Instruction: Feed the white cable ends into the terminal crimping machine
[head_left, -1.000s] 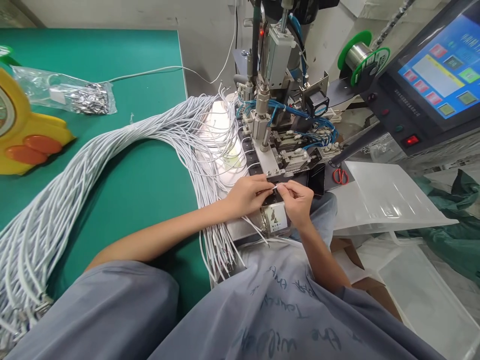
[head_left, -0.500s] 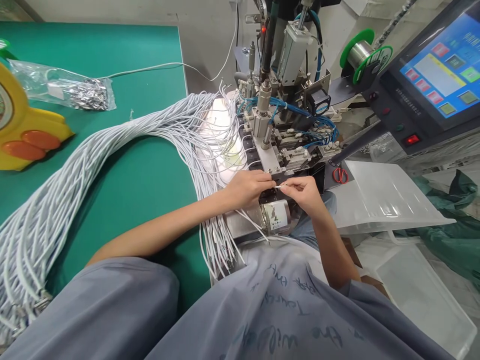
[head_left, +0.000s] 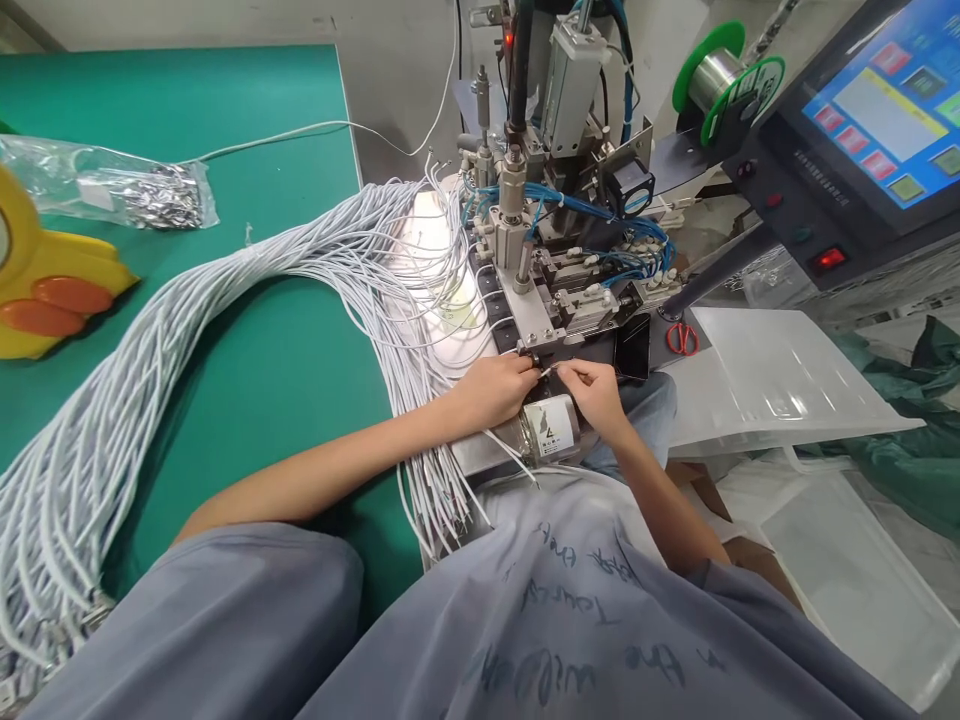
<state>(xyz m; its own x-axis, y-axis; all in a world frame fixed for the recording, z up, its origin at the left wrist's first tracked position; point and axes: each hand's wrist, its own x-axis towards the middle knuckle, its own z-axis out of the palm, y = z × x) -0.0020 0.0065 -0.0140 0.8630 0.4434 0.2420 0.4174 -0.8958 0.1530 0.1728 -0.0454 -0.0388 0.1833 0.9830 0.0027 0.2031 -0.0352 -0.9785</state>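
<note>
My left hand is closed on a white cable, whose short end pokes out past the fingertips. Opposite it, my right hand pinches thumb and forefinger at the tip of that cable; whatever tiny piece is between them is too small to name. Both hands are at the front edge of a machine with metal cylinders and blue air tubes. Just below the fingers lies a clear bag or jar with a white label. A thick bundle of white cables fans out beside my left forearm.
The bundle crosses a green table mat. On it lie a plastic bag of small metal parts and a yellow toy-like object. At right are a solder wire spool, a touch screen, red scissors and a translucent sheet.
My right hand has shifted slightly left and down, its fingertips still at the cable end. My left hand stays by the machine's front edge. The view has turned a little.
</note>
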